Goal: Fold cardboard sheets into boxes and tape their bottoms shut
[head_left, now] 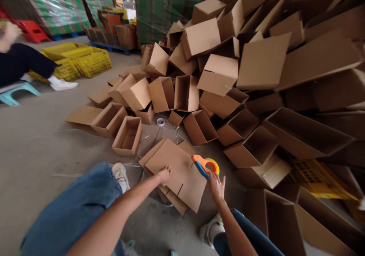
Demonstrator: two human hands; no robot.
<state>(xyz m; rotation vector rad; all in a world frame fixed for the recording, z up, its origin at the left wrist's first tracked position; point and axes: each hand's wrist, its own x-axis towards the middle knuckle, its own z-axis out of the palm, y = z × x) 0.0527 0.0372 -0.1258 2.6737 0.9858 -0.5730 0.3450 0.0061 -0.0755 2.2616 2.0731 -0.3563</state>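
Observation:
A flattened cardboard box (178, 164) lies on top of a few other flat cardboard sheets on the floor between my feet. My left hand (164, 175) rests on its upper face near the side closest to me, fingers slightly bent against the board and nothing visible in them. In my right hand (217, 187) is a tape dispenser (202, 165), orange and blue, loaded with a yellow-edged roll. It is held above the right corner of the flat box, and whether it touches the board is hard to tell.
Open cardboard boxes (218, 73) are heaped high ahead and to the right. One small open box (127, 136) and a white tape roll (160, 122) sit on the floor. Yellow crates (91, 62) stand far left, near a seated person's leg (25, 60).

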